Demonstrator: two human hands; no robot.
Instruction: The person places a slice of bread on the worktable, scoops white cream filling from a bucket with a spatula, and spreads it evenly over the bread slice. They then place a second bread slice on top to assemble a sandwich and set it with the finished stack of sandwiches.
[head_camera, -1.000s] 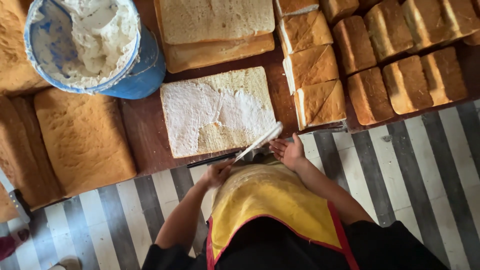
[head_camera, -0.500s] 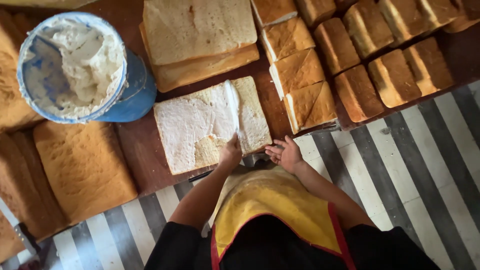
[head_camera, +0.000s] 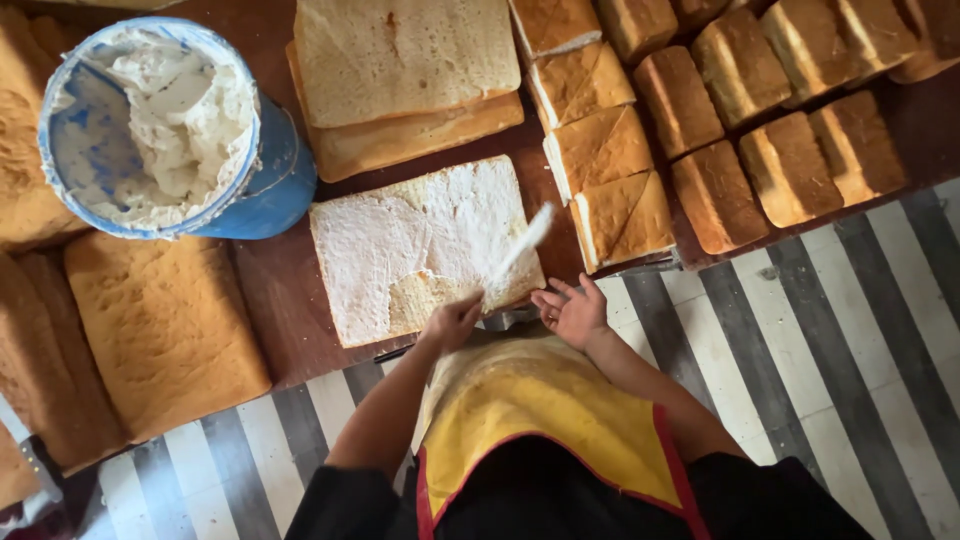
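A flat rectangular cake slab (head_camera: 400, 240) coated with white cream lies on the brown table; a bare patch shows near its front edge. My left hand (head_camera: 453, 323) is shut on a long cream-smeared spatula knife (head_camera: 518, 248), whose blade lies slanted over the slab's right part. My right hand (head_camera: 573, 312) is open, palm up, at the table's front edge just right of the slab, holding nothing.
A blue bucket of white cream (head_camera: 150, 125) stands at the back left. Stacked plain slabs (head_camera: 405, 70) sit behind the creamed one, and large slabs (head_camera: 160, 330) lie at the left. Several cut cake blocks (head_camera: 720, 130) fill the right. A striped floor (head_camera: 830, 340) runs below the table edge.
The left hand has swept the spatula knife over the slab, from upright near its middle to slanted toward the right. The right hand has stayed by the table edge.
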